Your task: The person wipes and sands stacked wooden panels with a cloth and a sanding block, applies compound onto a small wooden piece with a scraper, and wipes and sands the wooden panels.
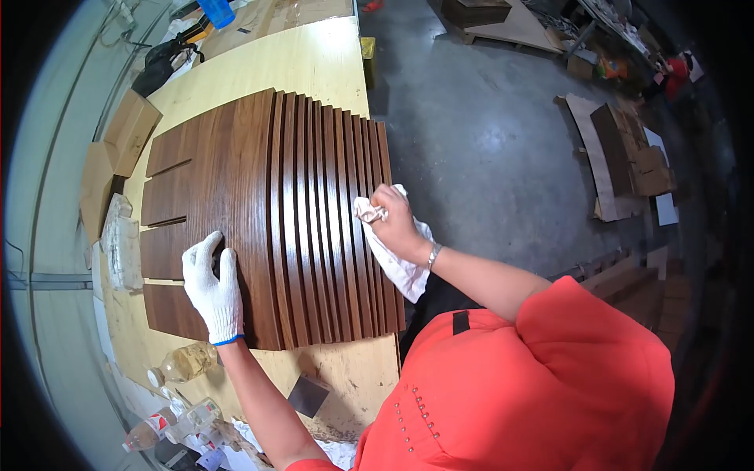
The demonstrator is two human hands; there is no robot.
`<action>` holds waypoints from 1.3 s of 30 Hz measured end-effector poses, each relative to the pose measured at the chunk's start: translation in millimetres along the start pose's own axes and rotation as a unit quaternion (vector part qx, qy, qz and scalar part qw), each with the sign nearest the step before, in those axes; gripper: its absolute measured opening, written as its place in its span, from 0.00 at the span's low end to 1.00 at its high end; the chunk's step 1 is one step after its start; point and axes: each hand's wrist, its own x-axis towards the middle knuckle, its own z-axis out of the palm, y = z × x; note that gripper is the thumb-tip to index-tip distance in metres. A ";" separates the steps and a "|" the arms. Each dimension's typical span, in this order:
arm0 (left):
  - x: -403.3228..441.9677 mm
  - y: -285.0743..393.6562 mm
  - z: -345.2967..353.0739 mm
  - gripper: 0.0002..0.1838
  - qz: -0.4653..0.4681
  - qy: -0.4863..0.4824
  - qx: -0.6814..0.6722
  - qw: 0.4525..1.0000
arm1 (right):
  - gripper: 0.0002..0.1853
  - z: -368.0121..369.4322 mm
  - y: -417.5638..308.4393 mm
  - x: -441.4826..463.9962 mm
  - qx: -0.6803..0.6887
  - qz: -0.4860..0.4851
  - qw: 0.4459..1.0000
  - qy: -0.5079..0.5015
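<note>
Dark brown wooden panels (243,157) with a glossy grain lie stacked on the workbench, each shifted so their edges step down toward me. Slots are cut into the far side of the top panel. My left hand (212,290), in a white knit glove with a blue cuff, rests on the top panel, thumb apart from the fingers and nothing held. My bare right hand (397,224) is closed around a crumpled white cloth (404,267), by the stepped edges on the near side. Part of the cloth hangs below the hand.
The light wooden workbench (322,55) carries plastic bottles (188,363), a small dark square block (309,395) and a plastic-wrapped bundle (122,243). An open cardboard box (129,141) stands behind the panels. More panels (616,149) are stacked on the floor. Another person (674,77) is far right.
</note>
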 end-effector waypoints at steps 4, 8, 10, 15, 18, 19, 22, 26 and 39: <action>-0.3 0.9 -0.7 0.15 -0.005 -0.006 -0.009 1.000 | 0.09 7.8 39.8 69.3 0.018 0.058 0.997 0.040; 0.0 -1.0 -1.9 0.15 0.004 -0.003 -0.004 1.000 | 0.10 26.3 107.7 168.5 0.020 0.078 0.994 0.074; -0.2 -1.4 0.2 0.15 0.001 0.001 -0.019 1.000 | 0.09 25.6 98.9 169.6 -0.027 0.015 0.992 0.123; 0.6 -0.9 0.2 0.14 0.004 0.002 -0.019 1.000 | 0.09 5.3 65.5 70.1 -0.030 -0.011 0.997 0.072; -0.3 0.6 -0.4 0.14 0.005 0.001 -0.014 1.000 | 0.10 2.5 41.2 41.8 -0.003 0.015 0.997 0.069; 0.2 3.0 -1.3 0.14 -0.001 -0.001 -0.013 1.000 | 0.10 4.6 44.3 48.8 -0.007 0.013 0.997 0.079; -0.2 3.4 -0.5 0.14 -0.007 -0.003 -0.011 1.000 | 0.09 10.6 67.8 98.2 -0.013 0.025 0.994 0.106; 0.3 1.3 0.3 0.14 -0.011 -0.003 -0.002 1.000 | 0.09 15.4 94.1 159.9 -0.053 0.083 0.991 0.085; 0.5 0.7 0.6 0.14 0.004 0.004 -0.009 1.000 | 0.08 -6.2 18.4 -26.3 0.006 -0.021 0.999 0.026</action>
